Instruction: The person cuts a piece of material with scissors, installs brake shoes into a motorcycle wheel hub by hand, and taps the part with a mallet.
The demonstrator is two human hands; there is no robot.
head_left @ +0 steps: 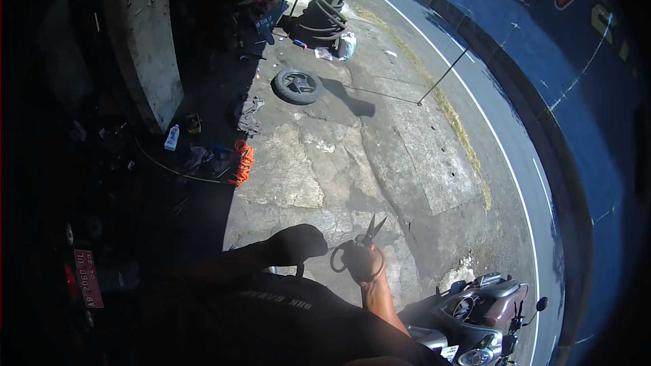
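Observation:
A pair of scissors (372, 233) is in my right hand (365, 262), its blades parted and pointing away from me. The dark handle loops stick out on both sides of my fingers, which are closed around the middle of the tool. To its left, my left hand (302, 242) is in deep shadow and looks closed like a fist. Whether anything is inside it is hidden. The hands are apart, held in front of my dark shirt (271, 298) and over the worn concrete ground (285, 169).
A bundle of orange rope (242, 163) lies at the shade's edge. Farther off are a tyred wheel (297, 87) and stacked tyres (322, 20). A motorcycle (475, 318) stands at the near right. A white bottle (172, 137) is by the pillar (144, 47); a road (475, 68) runs along the right.

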